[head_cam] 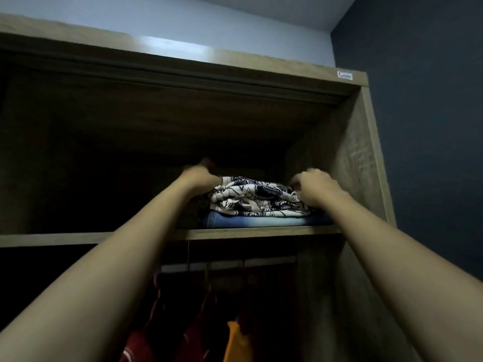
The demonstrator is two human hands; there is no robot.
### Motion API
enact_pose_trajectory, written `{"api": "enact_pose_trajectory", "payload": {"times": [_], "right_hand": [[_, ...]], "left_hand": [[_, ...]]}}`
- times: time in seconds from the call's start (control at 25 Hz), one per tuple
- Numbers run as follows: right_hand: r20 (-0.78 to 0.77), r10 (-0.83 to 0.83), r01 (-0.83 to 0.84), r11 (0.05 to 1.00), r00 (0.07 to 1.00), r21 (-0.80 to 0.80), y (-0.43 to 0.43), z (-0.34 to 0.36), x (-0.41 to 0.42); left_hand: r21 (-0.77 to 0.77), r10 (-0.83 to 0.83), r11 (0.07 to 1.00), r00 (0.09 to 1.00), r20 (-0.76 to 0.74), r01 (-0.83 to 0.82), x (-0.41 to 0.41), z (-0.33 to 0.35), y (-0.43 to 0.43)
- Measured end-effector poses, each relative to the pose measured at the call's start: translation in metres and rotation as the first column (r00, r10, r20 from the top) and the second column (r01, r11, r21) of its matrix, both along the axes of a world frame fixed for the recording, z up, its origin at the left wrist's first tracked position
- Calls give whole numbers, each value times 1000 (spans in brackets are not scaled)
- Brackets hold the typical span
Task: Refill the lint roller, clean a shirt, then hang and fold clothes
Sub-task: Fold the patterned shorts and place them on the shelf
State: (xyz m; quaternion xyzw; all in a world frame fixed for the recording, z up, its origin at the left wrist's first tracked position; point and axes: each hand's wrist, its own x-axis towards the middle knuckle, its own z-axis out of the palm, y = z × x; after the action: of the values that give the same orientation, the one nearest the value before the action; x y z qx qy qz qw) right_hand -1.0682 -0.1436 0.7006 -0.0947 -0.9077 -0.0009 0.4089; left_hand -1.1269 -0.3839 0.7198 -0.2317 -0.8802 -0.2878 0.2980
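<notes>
The back of the wardrobe (360, 158) is very dark, so most of its inside cannot be made out. The left hand (201, 175) is blurry and its fingers reach past the left side of the pile into the dark, so I cannot tell if it holds anything. The right hand (317, 189) has its fingers curled down, pinching the right edge of the folded black and white cloth (251, 198). That cloth lies on top of folded blue jeans (256, 220) on the top shelf (248, 232), near the right wall of the wardrobe. Under the shelf is a rail (227, 266) with a red top (136, 346) and an orange top (236, 340), both cut off at the bottom. A dark blue wall (431, 126) stands to the right.
</notes>
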Motion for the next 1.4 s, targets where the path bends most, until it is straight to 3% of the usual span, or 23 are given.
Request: {"api": "enact_pose_trajectory", "payload": {"times": [0.08,0.12,0.24,0.36,0.56,0.72,0.88,1.0,1.2,1.4], "right_hand": [[-45,57,-54,996,997,69,1,-4,2],[-24,103,-102,993,994,53,2,-5,2],[40,144,-145,989,989,14,7,-10,4],[53,95,-96,995,994,14,9,-12,4],[75,63,-65,997,995,35,8,-19,7],[-117,124,-113,989,985,99,0,-29,18],[-334,274,-223,958,902,182,-24,-56,35],[-386,378,-323,925,841,201,-56,-97,55],[-190,469,-446,882,863,152,-115,-230,89],[137,558,-568,822,819,49,-181,-373,126]], "left_hand": [[-155,-130,983,964,-232,95,8,5,-4],[-243,-217,958,939,-266,152,15,6,-5],[-406,-254,898,952,-168,168,24,2,-8],[-501,-166,865,955,-248,21,5,-1,-14],[-504,-227,862,925,-304,46,-7,-12,-14],[-396,-236,914,905,-354,84,11,-24,-23],[-205,-262,962,830,-492,182,37,-49,-34],[-119,-226,974,827,-515,191,59,-83,-45],[-84,-143,989,924,-353,121,98,-192,-75],[-214,-8,977,988,-152,-25,150,-321,-113]]}}
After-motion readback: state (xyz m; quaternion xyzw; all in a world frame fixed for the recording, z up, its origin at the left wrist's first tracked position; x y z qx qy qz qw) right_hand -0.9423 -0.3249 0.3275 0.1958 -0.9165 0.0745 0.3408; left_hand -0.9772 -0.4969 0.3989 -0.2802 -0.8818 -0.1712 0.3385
